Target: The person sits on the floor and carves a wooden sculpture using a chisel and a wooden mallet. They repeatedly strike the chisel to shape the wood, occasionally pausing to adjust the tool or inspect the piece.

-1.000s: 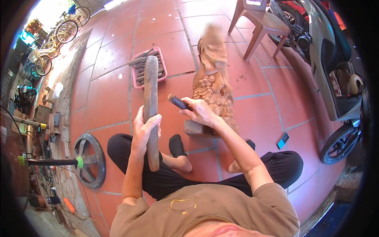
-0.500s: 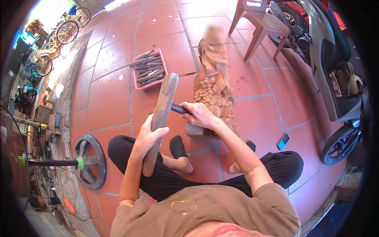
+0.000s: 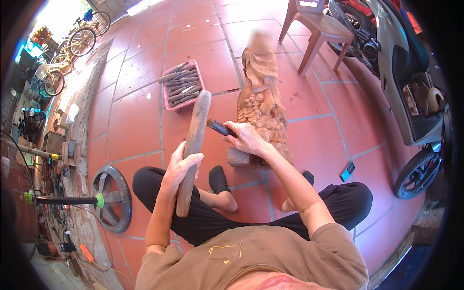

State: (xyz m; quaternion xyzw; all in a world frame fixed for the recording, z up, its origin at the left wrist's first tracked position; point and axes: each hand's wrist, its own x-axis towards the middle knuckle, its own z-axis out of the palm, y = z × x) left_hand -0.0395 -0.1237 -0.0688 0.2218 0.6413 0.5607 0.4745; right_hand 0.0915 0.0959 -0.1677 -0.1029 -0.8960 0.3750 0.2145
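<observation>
My left hand (image 3: pixel 181 166) is wrapped round a long, thick wooden club (image 3: pixel 195 126), worn and rounded at its upper end, which stands tilted in front of my left knee. My right hand (image 3: pixel 248 139) grips a carving chisel by its dark handle (image 3: pixel 220 127). The handle's butt points left toward the club, with a small gap between; the blade is hidden by the hand. Just beyond that hand lies a carved wooden figure (image 3: pixel 263 104) with draped folds and clustered round shapes, on a blocky base (image 3: pixel 239 157) near my feet.
A pink basket (image 3: pixel 166 99) full of dark-handled tools is on the tiled floor beyond the club. A fan's round base (image 3: pixel 126 199) stands at left. At right are a brown plastic chair (image 3: pixel 321 29), a motorbike (image 3: pixel 406 87) and a phone (image 3: pixel 347 171).
The chisel handle has swung away from the club, its butt now higher and apart from it. The club has shifted slightly to the left at its top.
</observation>
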